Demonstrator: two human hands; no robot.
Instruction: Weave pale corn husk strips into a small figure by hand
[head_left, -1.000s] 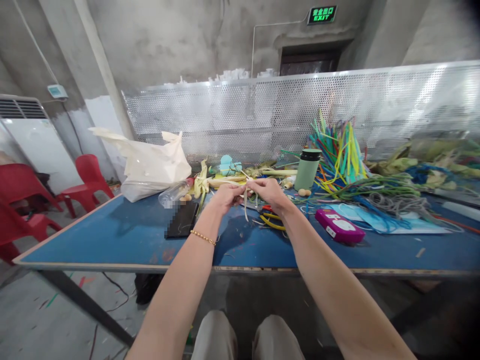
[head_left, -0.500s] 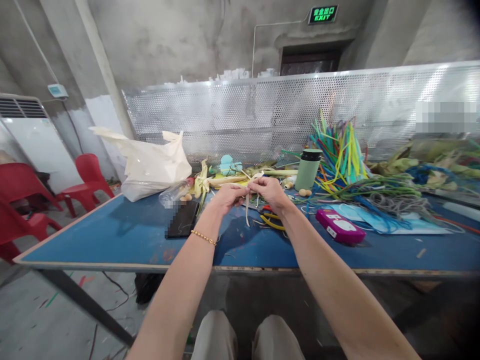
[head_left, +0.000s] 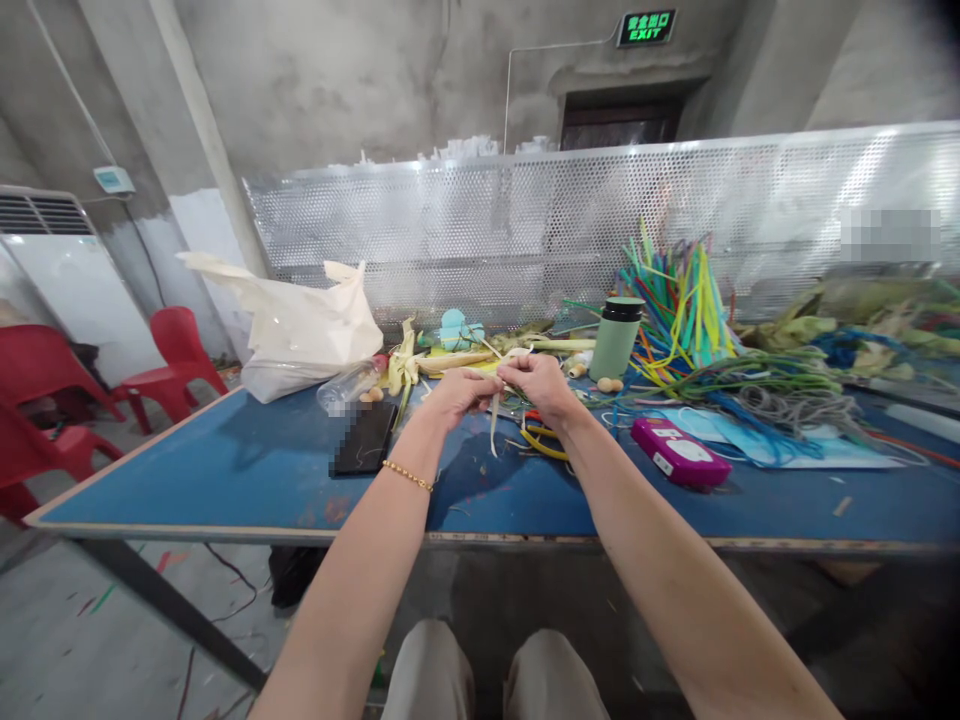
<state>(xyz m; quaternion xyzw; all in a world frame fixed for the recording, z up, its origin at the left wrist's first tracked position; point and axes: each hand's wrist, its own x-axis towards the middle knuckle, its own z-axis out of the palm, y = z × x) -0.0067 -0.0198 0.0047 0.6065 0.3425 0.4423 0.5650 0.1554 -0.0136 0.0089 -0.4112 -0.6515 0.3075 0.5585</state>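
Note:
Above the table, my left hand (head_left: 459, 393) and my right hand (head_left: 543, 384) meet fingertip to fingertip. Both pinch a pale, thin strip that looks like corn husk (head_left: 493, 432); one end hangs below the fingers, and another bit shows above the right hand. The pinched part is mostly hidden by the fingers. Beneath the right wrist lies a tool with yellow and red handles (head_left: 543, 444), partly covered. Beyond the hands are yellowish husks (head_left: 405, 366) and a light blue object (head_left: 454, 328). A gold bead bracelet circles the left wrist.
A green tumbler (head_left: 617, 342), small wooden balls (head_left: 610, 385) and a purple case (head_left: 679, 453) are to the right, before bundles of colourful strips (head_left: 694, 310). Leftward sit a cream plastic bag (head_left: 307, 330), a clear bottle (head_left: 346, 388) and a black flat object (head_left: 366, 440).
The hanging end of the strip has shifted slightly and hangs a little lower. Both hands remain in nearly the same place, still pinching.

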